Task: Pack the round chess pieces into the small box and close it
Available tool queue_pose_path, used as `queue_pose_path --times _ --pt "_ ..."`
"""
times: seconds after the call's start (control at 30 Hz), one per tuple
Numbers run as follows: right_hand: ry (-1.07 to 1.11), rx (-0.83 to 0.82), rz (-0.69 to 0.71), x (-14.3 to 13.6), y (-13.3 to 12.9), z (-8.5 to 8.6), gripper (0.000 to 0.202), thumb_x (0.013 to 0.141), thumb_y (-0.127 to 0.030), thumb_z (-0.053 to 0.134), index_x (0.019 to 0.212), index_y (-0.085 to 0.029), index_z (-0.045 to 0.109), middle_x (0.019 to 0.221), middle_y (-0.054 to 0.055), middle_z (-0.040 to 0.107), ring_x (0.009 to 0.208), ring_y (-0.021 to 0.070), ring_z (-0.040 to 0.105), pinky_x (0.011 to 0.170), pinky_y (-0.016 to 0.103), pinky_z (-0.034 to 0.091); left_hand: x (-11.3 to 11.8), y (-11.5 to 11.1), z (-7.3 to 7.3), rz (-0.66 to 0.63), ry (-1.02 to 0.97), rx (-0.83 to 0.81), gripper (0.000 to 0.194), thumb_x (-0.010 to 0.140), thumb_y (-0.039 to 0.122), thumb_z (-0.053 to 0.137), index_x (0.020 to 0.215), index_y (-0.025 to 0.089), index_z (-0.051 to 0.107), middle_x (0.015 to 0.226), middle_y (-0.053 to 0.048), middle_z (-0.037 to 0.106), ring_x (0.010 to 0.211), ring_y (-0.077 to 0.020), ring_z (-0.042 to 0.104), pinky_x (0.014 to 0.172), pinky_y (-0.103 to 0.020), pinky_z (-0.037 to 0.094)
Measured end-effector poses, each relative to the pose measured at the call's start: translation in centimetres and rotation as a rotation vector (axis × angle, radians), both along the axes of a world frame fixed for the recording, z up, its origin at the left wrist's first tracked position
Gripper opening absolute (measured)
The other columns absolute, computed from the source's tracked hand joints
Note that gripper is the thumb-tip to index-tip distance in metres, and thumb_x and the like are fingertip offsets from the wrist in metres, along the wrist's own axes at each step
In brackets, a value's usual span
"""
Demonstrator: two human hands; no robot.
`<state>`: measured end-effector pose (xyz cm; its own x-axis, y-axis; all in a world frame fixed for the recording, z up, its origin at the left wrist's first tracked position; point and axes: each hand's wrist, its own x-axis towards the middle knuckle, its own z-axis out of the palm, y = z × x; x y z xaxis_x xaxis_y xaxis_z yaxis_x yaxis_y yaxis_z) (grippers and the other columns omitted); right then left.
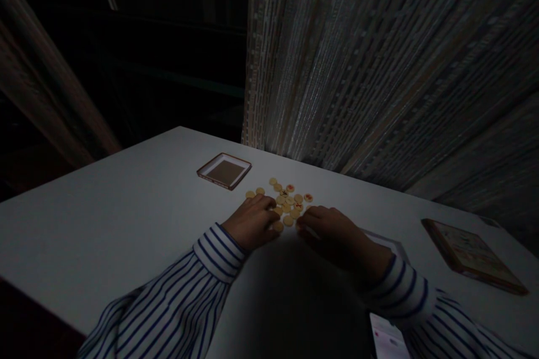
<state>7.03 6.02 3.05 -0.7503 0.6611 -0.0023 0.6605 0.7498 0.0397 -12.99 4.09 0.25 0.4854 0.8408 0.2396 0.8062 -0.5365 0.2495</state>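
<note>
Several round, pale wooden discs [287, 208] lie in a loose cluster on the white table [138, 202], a few of them with red or dark characters facing up. My left hand [252, 221] rests at the left side of the cluster, its fingers spread among the nearest discs. At the right side, my right hand [337, 231] is bent over the table with its fingertips by the discs; whether it holds one is hidden by shadow and the fingers.
An open shallow box [225, 171] sits beyond my left hand. A picture-covered box or lid [474, 253] lies at the right. A lit phone [388, 337] is near my right sleeve, and a pale flat item [389, 244] lies behind my right wrist. String curtains [337, 67] hang behind the table.
</note>
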Motion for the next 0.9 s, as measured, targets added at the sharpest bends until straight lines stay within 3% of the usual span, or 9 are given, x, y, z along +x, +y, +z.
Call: queue_pose_path --times 0.53,0.9 --pt "0.072 0.068 0.064 -0.5 0.4 -0.5 0.018 0.081 -0.018 0.045 0.093 -0.016 0.059 0.085 0.007 0.060 0.078 0.0165 0.054 0.065 0.029 0.037 0.5 0.4 -1.1 -0.003 0.028 0.021 0.020 0.076 0.031 0.056 0.084 0.016 0.066 0.106 -0.010 0.053 0.096 -0.0238 0.046 0.082 -0.038 0.038" --pt "0.056 0.090 0.023 -0.4 0.4 -0.6 0.019 0.082 -0.022 0.045 0.094 -0.018 0.059 0.085 0.007 0.061 0.078 0.0166 0.055 0.066 0.030 0.038 0.6 0.1 0.5 -0.033 -0.060 0.012 0.017 0.079 0.027 0.052 0.082 0.014 0.063 0.089 -0.008 0.056 0.085 -0.0192 0.047 0.077 -0.034 0.038"
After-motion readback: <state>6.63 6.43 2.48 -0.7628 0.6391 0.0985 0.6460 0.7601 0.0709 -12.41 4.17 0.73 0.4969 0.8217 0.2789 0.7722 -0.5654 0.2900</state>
